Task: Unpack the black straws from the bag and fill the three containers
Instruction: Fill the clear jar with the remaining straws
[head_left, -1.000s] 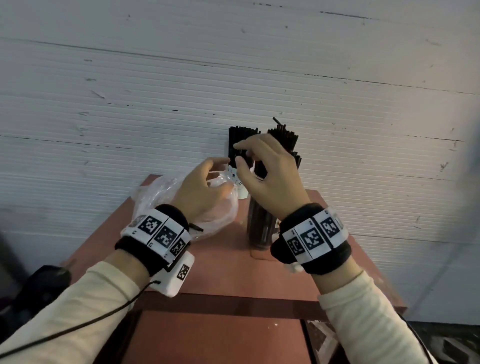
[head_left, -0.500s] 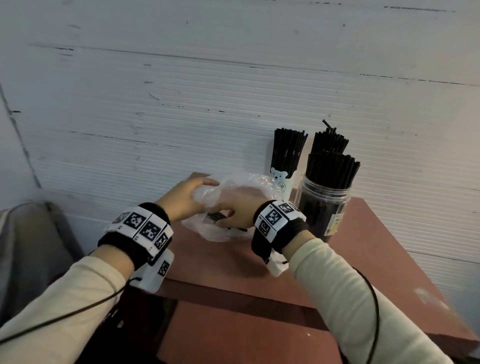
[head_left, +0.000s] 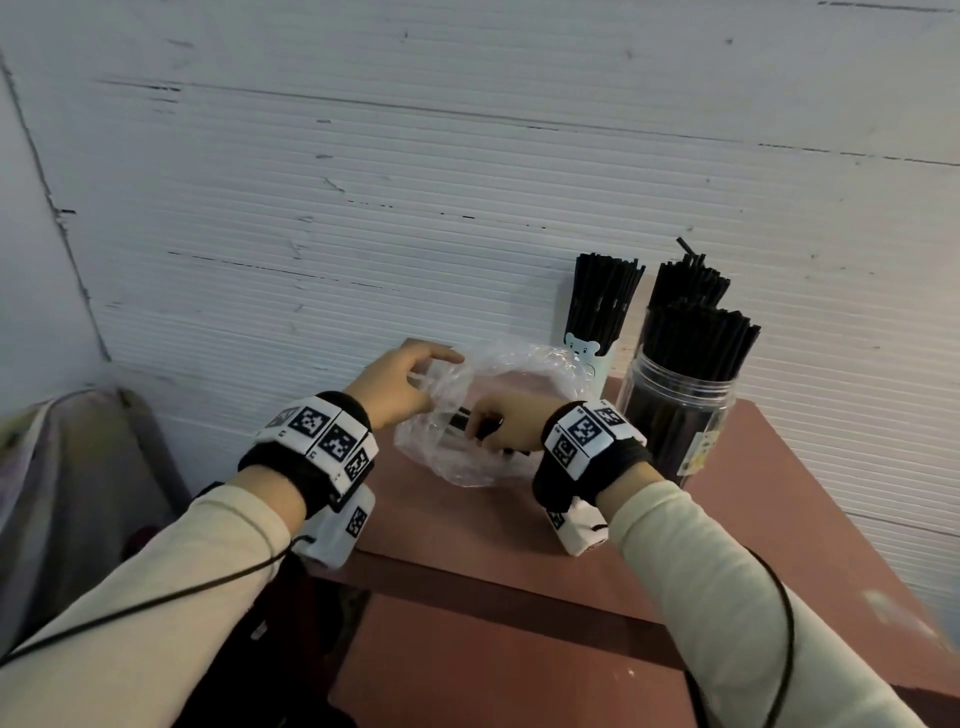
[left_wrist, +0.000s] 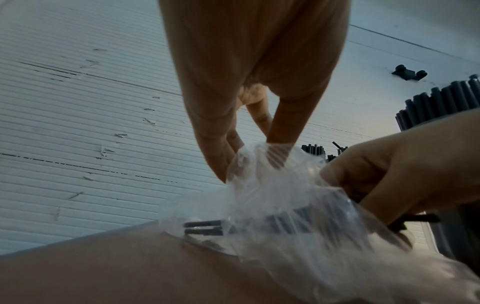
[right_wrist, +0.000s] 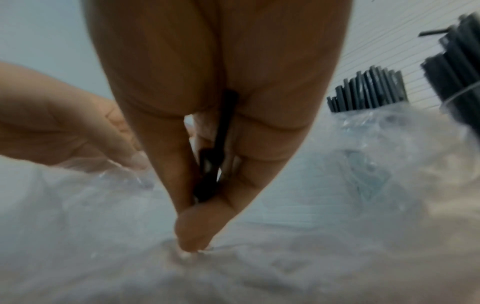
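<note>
A clear plastic bag (head_left: 467, 457) lies on the table, left of the containers. My left hand (head_left: 431, 382) pinches the bag's upper edge (left_wrist: 249, 162) and holds it up. My right hand (head_left: 488, 426) is inside the bag, fingers curled round a few black straws (right_wrist: 210, 168). More straw ends (left_wrist: 202, 227) show through the plastic. A white bear cup (head_left: 587, 358) and a clear jar (head_left: 680, 415) stand full of black straws. A third bunch of straws (head_left: 688, 283) rises behind the jar; its container is hidden.
The red-brown table (head_left: 779, 519) stands against a white ribbed wall (head_left: 363, 208). Its front edge is just below my wrists, with a lower red-brown surface (head_left: 493, 675) beneath. A grey object (head_left: 62, 467) sits on the left beside the table.
My right hand came down from the straw tops at the containers into the bag and now grips straws there. The left hand stayed on the bag's edge.
</note>
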